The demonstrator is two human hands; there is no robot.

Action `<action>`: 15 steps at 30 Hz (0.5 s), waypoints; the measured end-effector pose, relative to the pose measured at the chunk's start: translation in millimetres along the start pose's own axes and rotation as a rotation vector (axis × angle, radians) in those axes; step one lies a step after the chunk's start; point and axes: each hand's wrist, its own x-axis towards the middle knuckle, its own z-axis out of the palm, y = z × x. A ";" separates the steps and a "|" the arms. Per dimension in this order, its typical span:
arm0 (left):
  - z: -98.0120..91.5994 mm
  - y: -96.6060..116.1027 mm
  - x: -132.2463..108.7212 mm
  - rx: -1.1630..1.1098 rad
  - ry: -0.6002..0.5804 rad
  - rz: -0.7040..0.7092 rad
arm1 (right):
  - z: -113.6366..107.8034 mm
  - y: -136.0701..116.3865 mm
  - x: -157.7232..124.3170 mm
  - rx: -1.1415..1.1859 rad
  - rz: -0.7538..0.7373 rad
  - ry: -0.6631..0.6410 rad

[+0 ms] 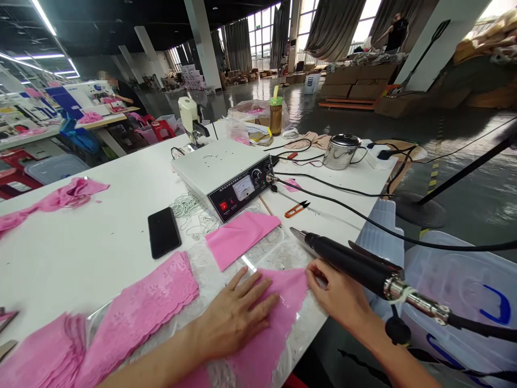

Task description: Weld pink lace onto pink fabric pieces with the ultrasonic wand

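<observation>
A pink fabric piece [288, 302] lies on the clear sheet [274, 253] at the table's near edge. My left hand [238, 307] rests flat on it with the fingers stretched out. At the piece's upper right corner, my right hand [335, 291] pinches the fabric between thumb and fingertips. A black pen-like handpiece [347, 261] with a metal tip and a cable crosses just above my right hand; whether the hidden fingers also hold it, I cannot tell. A folded pink piece [242, 237] lies ahead of my left hand. Stacked pink lace pieces [149, 307] are to the left.
A control box [242, 186] with a dial and lit red switch stands ahead. Orange thread snips [297, 209], a phone [164, 231], tangled thread [188, 207], a steel mug [342, 151] and a bottle [276, 116] share the table. Plastic bins [460, 285] stand at right.
</observation>
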 end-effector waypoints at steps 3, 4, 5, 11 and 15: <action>0.8 1.9 1.9 0.004 0.037 -0.035 | 0.3 0.7 -0.4 0.009 -0.021 0.036; 1.2 2.3 2.6 0.002 0.052 -0.044 | 0.5 1.3 -0.7 0.012 -0.027 0.044; 1.4 2.4 3.2 0.002 0.065 -0.051 | 0.6 2.0 -1.2 0.016 -0.032 0.050; 2.7 0.5 3.9 0.015 0.029 -0.033 | 3.0 6.5 -4.1 0.044 -0.067 0.055; 3.3 5.1 0.9 0.068 0.067 -0.056 | 5.2 7.9 -4.3 0.065 -0.071 0.045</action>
